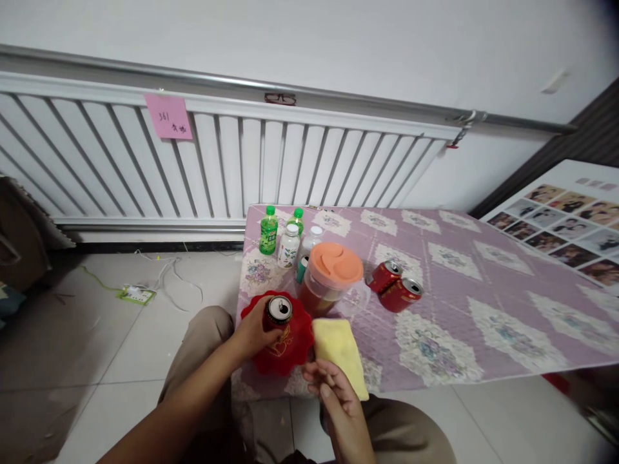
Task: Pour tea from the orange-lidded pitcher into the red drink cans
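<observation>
My left hand [255,330] is wrapped round a dark-topped drink can [279,312], upright with its mouth opened. The can is at the red scalloped plate [302,341], which has a gold heart design. Above the table's front edge, my right hand [333,386] has its fingers loosely curled and apart, with nothing visible in it. A folded yellow cloth [341,348] lies just beyond that hand. Behind the plate stands a clear pitcher [314,295] of brown liquid with an orange lid [335,264].
Two red cans [400,296] stand right of the pitcher. Green-capped bottles [268,232] and white bottles [289,247] are grouped behind it, with a teal can [302,269] close by. A radiator [251,151] runs along the wall. A photo board [565,219] leans at the right.
</observation>
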The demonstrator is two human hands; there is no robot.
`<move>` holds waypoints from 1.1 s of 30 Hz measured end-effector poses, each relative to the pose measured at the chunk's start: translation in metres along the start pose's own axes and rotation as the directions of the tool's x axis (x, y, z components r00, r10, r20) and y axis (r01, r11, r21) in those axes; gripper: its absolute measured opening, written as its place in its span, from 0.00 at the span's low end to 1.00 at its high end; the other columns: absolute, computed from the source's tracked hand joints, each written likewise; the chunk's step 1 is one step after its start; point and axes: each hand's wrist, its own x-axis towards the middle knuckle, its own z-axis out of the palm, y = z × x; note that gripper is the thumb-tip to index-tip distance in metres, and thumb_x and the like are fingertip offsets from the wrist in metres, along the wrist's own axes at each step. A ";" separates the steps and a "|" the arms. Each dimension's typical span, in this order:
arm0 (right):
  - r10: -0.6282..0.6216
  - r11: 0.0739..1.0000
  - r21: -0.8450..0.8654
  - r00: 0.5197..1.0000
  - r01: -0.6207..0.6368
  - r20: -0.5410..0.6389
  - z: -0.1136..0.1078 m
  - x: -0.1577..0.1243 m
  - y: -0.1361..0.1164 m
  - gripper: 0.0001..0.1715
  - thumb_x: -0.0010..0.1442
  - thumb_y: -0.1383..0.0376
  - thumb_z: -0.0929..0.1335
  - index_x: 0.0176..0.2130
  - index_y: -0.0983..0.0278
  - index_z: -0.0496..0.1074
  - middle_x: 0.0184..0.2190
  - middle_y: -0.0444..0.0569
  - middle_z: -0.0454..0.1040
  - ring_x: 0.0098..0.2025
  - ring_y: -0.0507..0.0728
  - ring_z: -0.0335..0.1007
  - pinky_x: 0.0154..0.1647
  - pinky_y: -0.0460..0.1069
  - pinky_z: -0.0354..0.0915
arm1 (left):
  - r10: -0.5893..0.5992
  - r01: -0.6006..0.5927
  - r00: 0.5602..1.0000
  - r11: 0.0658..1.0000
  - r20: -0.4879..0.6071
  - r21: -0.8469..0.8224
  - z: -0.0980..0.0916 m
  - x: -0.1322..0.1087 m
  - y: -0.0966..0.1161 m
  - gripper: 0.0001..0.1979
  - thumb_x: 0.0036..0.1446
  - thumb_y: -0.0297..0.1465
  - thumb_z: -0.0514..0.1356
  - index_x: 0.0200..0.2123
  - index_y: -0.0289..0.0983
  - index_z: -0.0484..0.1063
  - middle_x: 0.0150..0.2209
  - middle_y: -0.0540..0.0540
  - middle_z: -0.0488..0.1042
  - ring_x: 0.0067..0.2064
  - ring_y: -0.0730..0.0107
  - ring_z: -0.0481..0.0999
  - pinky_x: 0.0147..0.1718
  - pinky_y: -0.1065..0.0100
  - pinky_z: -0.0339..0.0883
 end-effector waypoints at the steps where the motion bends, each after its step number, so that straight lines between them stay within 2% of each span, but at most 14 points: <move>1: -0.004 1.000 -0.002 1.000 0.004 -0.029 -0.003 0.003 -0.001 0.24 0.54 0.49 0.77 0.47 0.55 0.80 0.46 0.54 0.83 0.46 0.62 0.80 0.49 0.57 0.74 | -0.007 0.007 1.000 1.000 0.021 0.007 -0.003 0.001 0.003 0.37 0.45 0.24 0.68 0.60 0.36 0.64 0.60 0.37 0.72 0.64 0.50 0.71 0.66 0.49 0.60; 5: -0.043 0.998 -0.051 0.967 0.031 -0.251 -0.016 0.027 -0.022 0.27 0.49 0.46 0.78 0.44 0.57 0.79 0.45 0.53 0.83 0.46 0.62 0.79 0.50 0.56 0.72 | -0.022 0.021 0.996 1.000 0.088 0.006 -0.011 0.005 0.009 0.35 0.45 0.24 0.68 0.59 0.38 0.65 0.59 0.39 0.74 0.63 0.50 0.72 0.66 0.50 0.62; 7: -0.095 0.993 -0.095 0.918 0.063 -0.384 -0.022 0.045 -0.042 0.30 0.47 0.44 0.78 0.44 0.58 0.78 0.45 0.52 0.82 0.48 0.62 0.78 0.49 0.56 0.72 | -0.024 0.025 0.995 1.000 0.100 -0.006 -0.013 0.005 0.009 0.36 0.45 0.24 0.68 0.59 0.38 0.64 0.60 0.39 0.73 0.63 0.50 0.72 0.66 0.50 0.61; 10: -0.226 0.973 -0.159 0.853 0.170 -0.470 -0.028 0.074 -0.072 0.34 0.48 0.44 0.77 0.50 0.57 0.75 0.52 0.50 0.79 0.55 0.61 0.73 0.53 0.55 0.69 | -0.032 0.033 0.994 0.999 0.101 -0.014 -0.012 0.005 0.007 0.36 0.46 0.24 0.68 0.60 0.38 0.64 0.61 0.39 0.73 0.63 0.50 0.71 0.66 0.50 0.60; 12: -0.287 0.957 -0.181 0.835 0.228 -0.470 -0.029 0.092 -0.085 0.36 0.48 0.44 0.77 0.52 0.56 0.74 0.53 0.50 0.78 0.56 0.60 0.72 0.53 0.54 0.68 | -0.034 0.035 0.995 0.999 0.093 -0.016 -0.011 0.005 0.007 0.36 0.46 0.25 0.67 0.60 0.38 0.64 0.60 0.38 0.73 0.63 0.49 0.72 0.65 0.50 0.62; 14: -0.302 0.952 -0.186 0.845 0.243 -0.442 -0.029 0.109 -0.091 0.35 0.49 0.43 0.76 0.50 0.57 0.74 0.51 0.50 0.78 0.52 0.59 0.73 0.50 0.53 0.68 | -0.024 0.026 0.996 0.999 0.090 -0.023 -0.010 0.005 0.007 0.35 0.46 0.24 0.67 0.60 0.38 0.64 0.60 0.39 0.73 0.63 0.50 0.72 0.65 0.51 0.63; 17: -0.293 0.952 -0.190 0.892 0.239 -0.344 -0.024 0.128 -0.092 0.30 0.50 0.40 0.74 0.40 0.61 0.77 0.40 0.51 0.80 0.42 0.59 0.75 0.44 0.53 0.69 | -0.023 0.025 0.996 0.999 0.091 -0.022 -0.010 0.005 0.007 0.35 0.47 0.25 0.66 0.60 0.39 0.64 0.60 0.40 0.73 0.63 0.51 0.72 0.64 0.51 0.64; 20: -0.305 0.946 -0.199 0.913 0.256 -0.273 -0.018 0.143 -0.092 0.33 0.47 0.36 0.74 0.29 0.63 0.75 0.27 0.47 0.76 0.33 0.56 0.72 0.38 0.52 0.68 | -0.037 0.038 0.995 0.999 0.088 -0.005 -0.010 0.005 0.006 0.34 0.47 0.26 0.66 0.60 0.38 0.64 0.60 0.40 0.73 0.62 0.50 0.73 0.64 0.50 0.65; 24: -0.339 0.933 -0.219 0.902 0.285 -0.268 -0.013 0.154 -0.093 0.34 0.45 0.36 0.75 0.22 0.62 0.69 0.18 0.40 0.65 0.23 0.51 0.59 0.26 0.48 0.60 | -0.029 0.030 0.997 1.000 0.073 -0.009 -0.007 0.004 0.002 0.33 0.48 0.27 0.66 0.59 0.38 0.64 0.59 0.40 0.74 0.62 0.50 0.73 0.64 0.50 0.65; 27: -0.360 0.926 -0.228 0.888 0.302 -0.287 -0.010 0.161 -0.092 0.35 0.46 0.37 0.75 0.18 0.61 0.61 0.16 0.37 0.58 0.21 0.49 0.50 0.22 0.47 0.54 | -0.020 0.021 0.998 1.000 0.053 -0.019 -0.004 0.004 -0.002 0.34 0.48 0.28 0.67 0.59 0.39 0.64 0.59 0.40 0.74 0.62 0.50 0.73 0.64 0.49 0.64; 33: -0.422 0.902 -0.260 0.834 0.345 -0.356 -0.001 0.173 -0.097 0.32 0.46 0.39 0.75 0.19 0.60 0.62 0.15 0.37 0.58 0.21 0.49 0.50 0.22 0.47 0.52 | -0.031 0.031 0.999 0.999 0.044 -0.010 -0.004 0.004 -0.002 0.34 0.48 0.28 0.67 0.60 0.39 0.64 0.59 0.40 0.74 0.62 0.50 0.74 0.64 0.50 0.65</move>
